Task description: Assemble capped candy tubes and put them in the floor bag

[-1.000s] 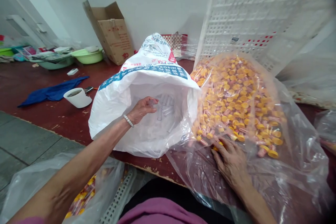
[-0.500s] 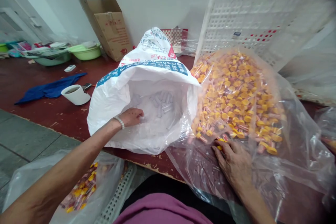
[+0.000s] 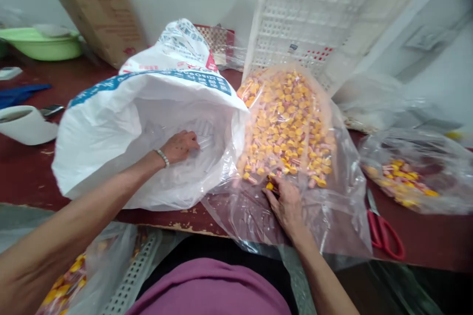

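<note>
My left hand (image 3: pixel 180 146), with a beaded bracelet on the wrist, reaches into the mouth of a white printed sack (image 3: pixel 96 138). Its fingers are curled over clear plastic tubes (image 3: pixel 203 129) lying inside; their tips are partly hidden, so what they hold cannot be made out. At the lower edge of a heap of small pink tubes with yellow caps (image 3: pixel 286 118), my right hand (image 3: pixel 286 202) pinches a yellow-capped tube (image 3: pixel 270 186) between thumb and fingers. The heap lies in a clear plastic bag (image 3: pixel 332 221), spread open over the red table.
Red-handled scissors (image 3: pixel 386 236) lie at the right, by another clear bag (image 3: pixel 417 177) of capped tubes. Behind the heap stands a white perforated crate (image 3: pixel 273 34). A white cup (image 3: pixel 29 125), green basin (image 3: pixel 40 44) and cardboard box (image 3: pixel 103 15) are at the left.
My view has swung right, bringing the scissors and another bag into sight. My left hand has gone deeper among the clear tubes. The right hand stays at the heap's lower edge.
</note>
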Demonstrator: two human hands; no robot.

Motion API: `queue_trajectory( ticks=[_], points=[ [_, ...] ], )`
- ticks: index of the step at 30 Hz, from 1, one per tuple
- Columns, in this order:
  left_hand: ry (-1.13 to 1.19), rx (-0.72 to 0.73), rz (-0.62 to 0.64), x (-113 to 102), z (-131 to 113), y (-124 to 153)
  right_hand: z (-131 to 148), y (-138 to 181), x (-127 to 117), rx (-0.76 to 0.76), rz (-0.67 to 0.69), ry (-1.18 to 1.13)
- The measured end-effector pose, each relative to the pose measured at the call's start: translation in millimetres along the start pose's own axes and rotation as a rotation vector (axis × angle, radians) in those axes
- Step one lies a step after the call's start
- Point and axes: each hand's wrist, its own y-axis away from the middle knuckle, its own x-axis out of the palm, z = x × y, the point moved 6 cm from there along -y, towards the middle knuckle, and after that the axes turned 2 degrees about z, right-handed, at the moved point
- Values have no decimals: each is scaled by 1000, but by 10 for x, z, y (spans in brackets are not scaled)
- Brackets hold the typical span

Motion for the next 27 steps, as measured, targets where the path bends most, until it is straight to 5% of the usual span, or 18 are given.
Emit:
queue_trajectory(
  ticks=[4,9,12,16,21,24,27],
  points=[
    [1,53,16,41,45,-72,35,-2,-29,26,42,36],
    [55,-55,-131,-289,-60,175,163,-1,-253,67,-22,-53],
    [378,-166,-148,-413,-375,506,269,-38,-508,293,-137,-446],
    [852,-235,-30,-305,-1011,873,713,-172,-650,529,-171,-1064],
    [1161,-231,138,-38,-1515,1046,1252,-275,-508,473,-92,-1282],
    [1301,-246,153,36,-1582,1077,1320,-204,-402,388,15,-1199],
    [1378,-338,140,86,-1552,1108,1358,-152,-474,114,50,-915]
  ],
)
